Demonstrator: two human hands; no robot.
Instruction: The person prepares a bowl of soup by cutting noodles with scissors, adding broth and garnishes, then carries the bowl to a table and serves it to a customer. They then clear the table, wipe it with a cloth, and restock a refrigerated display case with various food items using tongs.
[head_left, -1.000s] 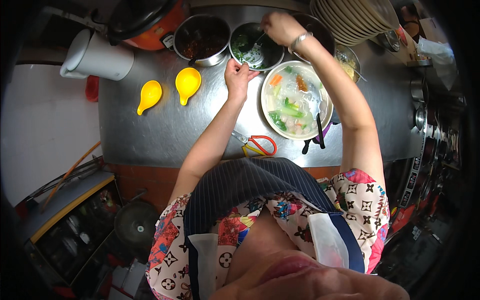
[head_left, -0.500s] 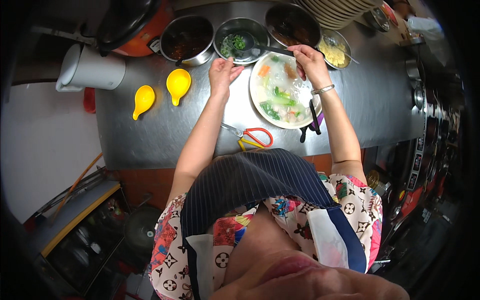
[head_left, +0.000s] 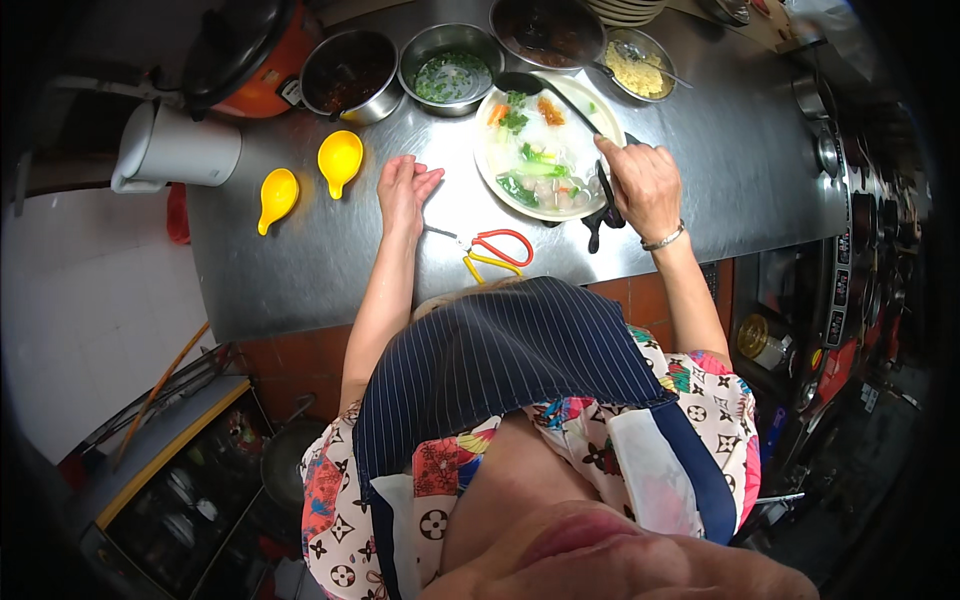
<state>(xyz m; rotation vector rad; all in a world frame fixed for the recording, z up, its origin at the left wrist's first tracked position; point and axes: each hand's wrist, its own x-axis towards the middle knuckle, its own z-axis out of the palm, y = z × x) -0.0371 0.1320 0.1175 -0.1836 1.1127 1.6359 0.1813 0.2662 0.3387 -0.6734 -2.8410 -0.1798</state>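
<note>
My right hand grips the handle of a black ladle. The ladle's head hangs over the far left rim of a large pale bowl. Inside the bowl is pale soup with leafy greens, orange pieces and chopped herbs lying near the ladle. My left hand is empty above the table, left of the bowl, its fingers apart. Behind the bowl stands a steel pot of chopped greens in liquid. Scissors with red and yellow handles lie at the table's near edge.
Steel pots of dark sauce flank the greens pot. A bowl of chopped yellow food with a spoon stands far right. Two yellow scoops, a white jug and an orange cooker are on the left of the steel table.
The ladle has moved from the greens pot to over the soup bowl, and chopped herbs now show in the soup. My right hand has come nearer, my left hand slightly left and nearer.
</note>
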